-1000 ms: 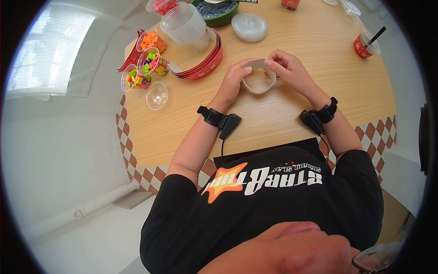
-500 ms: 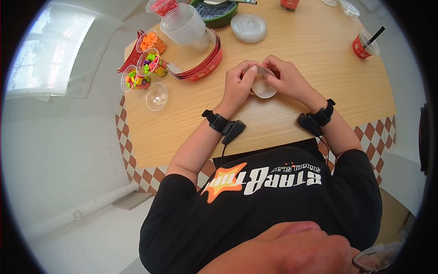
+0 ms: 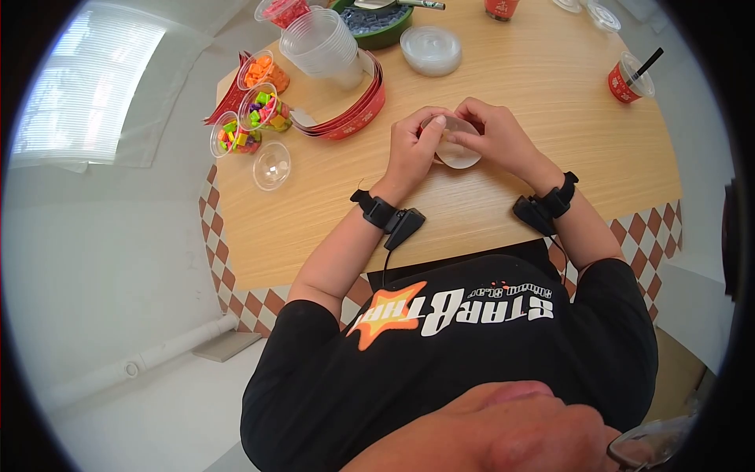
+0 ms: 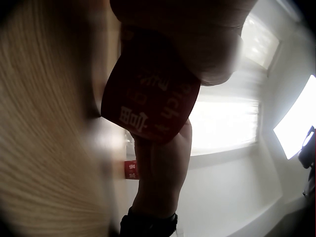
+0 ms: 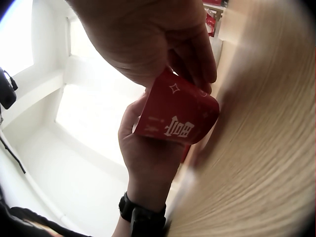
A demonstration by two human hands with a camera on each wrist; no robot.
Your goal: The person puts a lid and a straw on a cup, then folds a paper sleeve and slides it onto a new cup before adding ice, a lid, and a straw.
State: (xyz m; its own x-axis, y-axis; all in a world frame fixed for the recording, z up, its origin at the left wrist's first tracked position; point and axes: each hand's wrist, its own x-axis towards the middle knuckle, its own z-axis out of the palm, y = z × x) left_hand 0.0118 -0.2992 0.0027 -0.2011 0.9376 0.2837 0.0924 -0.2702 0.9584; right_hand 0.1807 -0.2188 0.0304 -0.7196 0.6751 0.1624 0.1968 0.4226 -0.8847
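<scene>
A red paper sleeve (image 5: pixel 173 111) with white print is bent into a ring; its pale inside (image 3: pixel 460 156) faces up in the head view. The left hand (image 3: pixel 413 148) pinches its left side, thumb inside the ring. On the other side the right hand (image 3: pixel 507 143) pinches the sleeve, its thumb reaching across near the left thumb. Both hands meet at the sleeve's far edge. In the left wrist view the printed red side (image 4: pixel 153 98) is dark and shaded, between the two hands.
Left on the wooden table (image 3: pixel 330 212) are stacked red sleeves (image 3: pixel 354 122), clear cups (image 3: pixel 318 43), filled cups (image 3: pixel 267 110) and a dome lid (image 3: pixel 272 166). Lids (image 3: pixel 431 51) and a green bowl (image 3: pixel 385 35) lie beyond; a cup with a straw (image 3: pixel 625 82) stands right.
The hands have come closer together and the ring has become smaller and rounder. The right thumb has moved left, towards the left thumb.
</scene>
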